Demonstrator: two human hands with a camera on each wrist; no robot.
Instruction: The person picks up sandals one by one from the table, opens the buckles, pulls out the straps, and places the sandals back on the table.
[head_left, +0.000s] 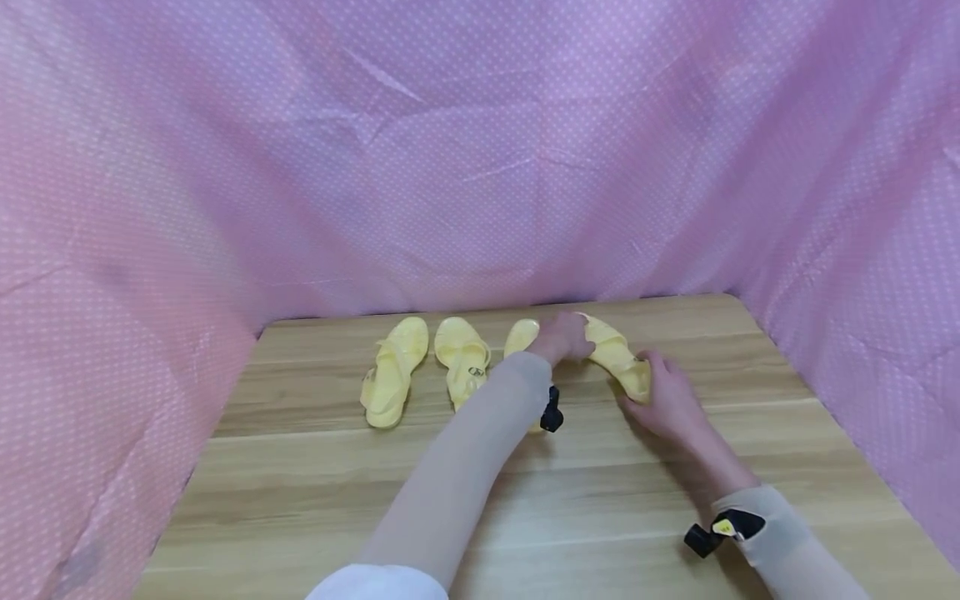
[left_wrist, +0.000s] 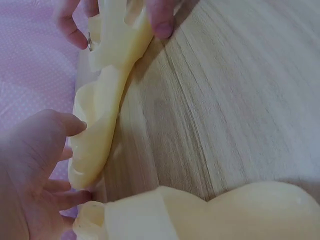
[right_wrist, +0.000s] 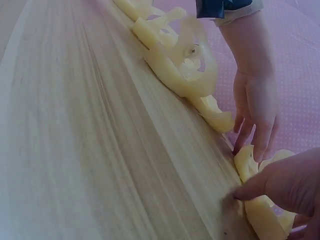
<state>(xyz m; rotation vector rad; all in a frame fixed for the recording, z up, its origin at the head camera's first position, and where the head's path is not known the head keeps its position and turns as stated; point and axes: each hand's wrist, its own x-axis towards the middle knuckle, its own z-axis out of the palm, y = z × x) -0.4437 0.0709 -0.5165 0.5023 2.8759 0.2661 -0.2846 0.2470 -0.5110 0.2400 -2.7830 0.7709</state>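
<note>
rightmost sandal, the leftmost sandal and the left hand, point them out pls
rightmost sandal (head_left: 617, 355), head view, on its strap.
leftmost sandal (head_left: 392, 372), head view, on its strap.
left hand (head_left: 561, 337), head view, on its back.

Four sandals lie in a row near the far edge of the table (head_left: 315, 500), just before the cloth backdrop (head_left: 480, 167) that hangs behind and to both sides. From the left: the first sandal (head_left: 393, 371), the second sandal (head_left: 463, 358) just beside it, the third sandal (head_left: 521, 337) largely behind the person's forearm, and the fourth sandal (head_left: 618, 356) at the right end. The left hand (head_left: 562, 337) rests on the fourth sandal's far end and the right hand (head_left: 670, 400) on its near end — both touching it.
</note>
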